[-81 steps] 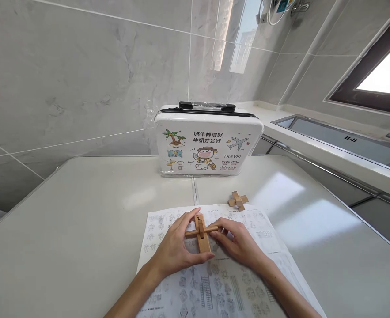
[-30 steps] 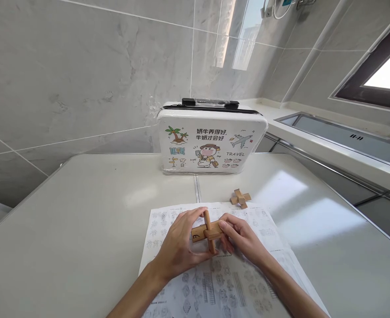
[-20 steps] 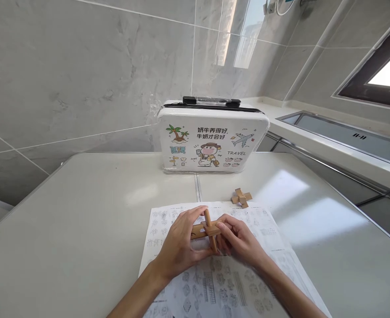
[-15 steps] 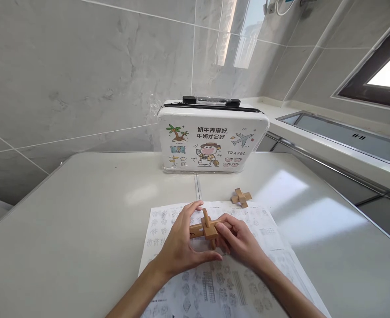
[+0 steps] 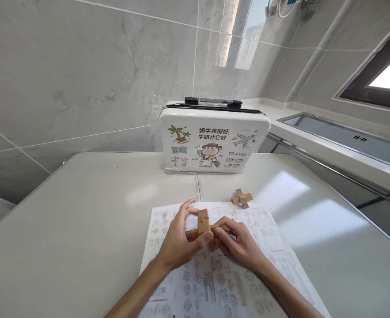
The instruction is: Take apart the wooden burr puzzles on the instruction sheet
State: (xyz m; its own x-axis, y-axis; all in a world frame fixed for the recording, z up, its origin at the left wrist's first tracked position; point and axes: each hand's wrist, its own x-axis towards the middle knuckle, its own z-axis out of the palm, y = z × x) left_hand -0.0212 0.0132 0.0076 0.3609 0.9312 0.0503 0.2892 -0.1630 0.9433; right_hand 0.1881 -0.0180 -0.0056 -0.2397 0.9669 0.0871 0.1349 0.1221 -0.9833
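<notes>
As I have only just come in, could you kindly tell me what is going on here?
A person is handling a light-brown wooden assembly of crossed pieces above a white printed paper sheet. The left hand holds it with the thumb at its near end, while the right hand grips it from the right. A separate light-brown, cross-shaped wooden object lies untouched at the sheet's far edge. Farther back, a white rectangular case with cartoon prints stands upright on a pale, glossy table.

left hand [image 5: 178, 243], right hand [image 5: 239, 240] bare; fingers [image 5: 182, 214] slim; wrists [image 5: 161, 263] narrow; forearms [image 5: 138, 287] bare as far as visible
</notes>
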